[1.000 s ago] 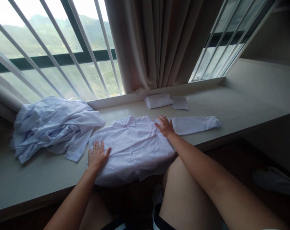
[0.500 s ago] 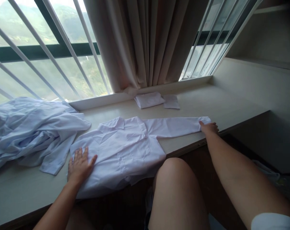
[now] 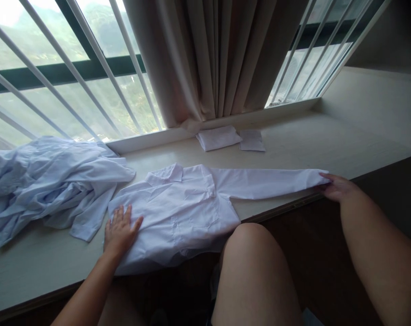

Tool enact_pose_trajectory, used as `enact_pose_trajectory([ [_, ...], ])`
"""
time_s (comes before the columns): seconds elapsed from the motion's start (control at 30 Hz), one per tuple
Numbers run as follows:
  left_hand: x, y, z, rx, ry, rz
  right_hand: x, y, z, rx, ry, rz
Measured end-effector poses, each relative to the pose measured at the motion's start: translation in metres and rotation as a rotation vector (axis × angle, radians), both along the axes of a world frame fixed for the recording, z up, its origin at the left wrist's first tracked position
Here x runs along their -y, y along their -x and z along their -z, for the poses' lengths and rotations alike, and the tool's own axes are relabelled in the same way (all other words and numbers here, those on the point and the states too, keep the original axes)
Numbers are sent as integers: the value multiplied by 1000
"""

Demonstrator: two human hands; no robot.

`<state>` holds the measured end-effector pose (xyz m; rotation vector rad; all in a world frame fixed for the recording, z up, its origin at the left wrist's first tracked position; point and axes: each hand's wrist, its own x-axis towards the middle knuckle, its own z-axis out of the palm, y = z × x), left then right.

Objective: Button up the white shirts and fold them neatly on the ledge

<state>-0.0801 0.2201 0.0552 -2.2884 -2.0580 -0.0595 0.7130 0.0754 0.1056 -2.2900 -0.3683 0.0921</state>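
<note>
A white collared shirt (image 3: pixel 191 203) lies spread on the pale ledge, its lower part hanging over the front edge. My left hand (image 3: pixel 122 228) rests flat on the shirt's left side, fingers spread. At the far end of the sleeve stretched out to the right, my right hand (image 3: pixel 336 186) grips the cuff between thumb and fingers. Part of those fingers is hidden under the cloth. The sleeve runs nearly straight from the shoulder to that hand.
A heap of crumpled white clothes (image 3: pixel 52 185) lies on the left of the ledge (image 3: pixel 344 136). Two small folded white pieces (image 3: pixel 219 138) sit near the beige curtain (image 3: pixel 212 59). Barred windows stand behind. My bent knee (image 3: pixel 254 253) is close to the front edge.
My right hand has moved to the right with the cuff, and the sleeve is now stretched longer and straighter. My left hand stays flat on the shirt. The view has shifted slightly.
</note>
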Motion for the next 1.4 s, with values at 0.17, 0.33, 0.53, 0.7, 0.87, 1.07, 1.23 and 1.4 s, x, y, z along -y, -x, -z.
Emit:
enact_pose_trajectory([
  [0.17,1,-2,-6,-3,51,-14,14,14,5,-504,-323,19],
  [0.33,3,-4,-24,65,90,-23,5,35,-38,-584,-663,-7],
  [0.53,18,15,-37,202,8,-18,-26,134,-171,-420,-822,-442],
  [0.7,41,40,-25,260,-70,-19,-68,260,-241,-76,-797,-737],
  [0.87,51,48,-20,325,-126,1,-119,408,-248,148,-675,-1065],
  [1.07,53,56,-15,450,-175,6,-153,600,-184,210,-235,-1286],
  [1.23,54,61,-7,532,-247,-50,-146,697,-94,116,111,-1529],
  [1.4,53,62,-6,504,-260,-26,-134,670,-39,304,173,-1494],
])
